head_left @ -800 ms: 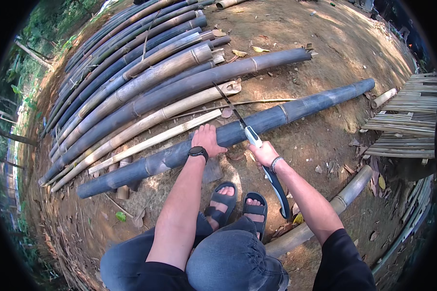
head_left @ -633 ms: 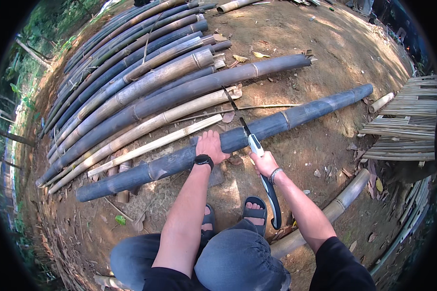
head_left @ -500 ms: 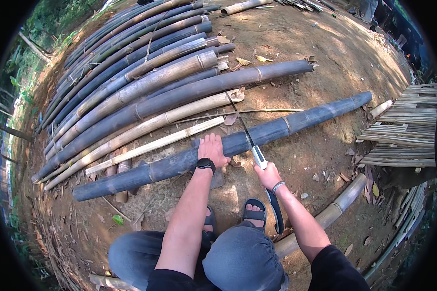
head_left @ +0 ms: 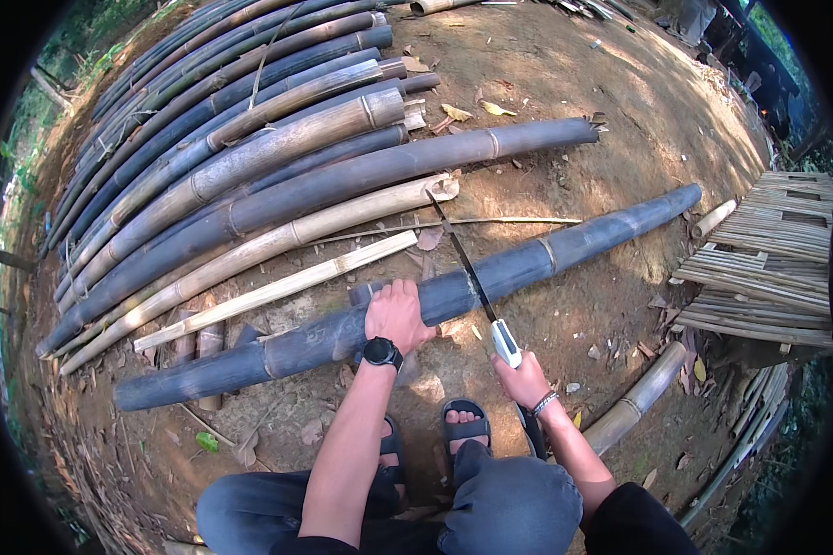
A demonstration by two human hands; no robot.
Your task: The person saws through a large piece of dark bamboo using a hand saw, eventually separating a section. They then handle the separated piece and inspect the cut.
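Dark bamboo pole point(head_left: 565, 250) lies on the dirt ground point(head_left: 565, 83), running from lower left up to the right, right in front of my sandals point(head_left: 465, 427). My left hand point(head_left: 396, 313) sits on top of it, fingers curled over the far side, clamped on the pole. Hand saw point(head_left: 467, 273) crosses the pole just right of those fingers, blade resting on it. My right hand point(head_left: 524, 377) is closed around the saw's white handle, near side of pole. Stacked bamboo poles point(head_left: 231, 148) lie beyond, split-bamboo mat point(head_left: 773, 254) to the right.
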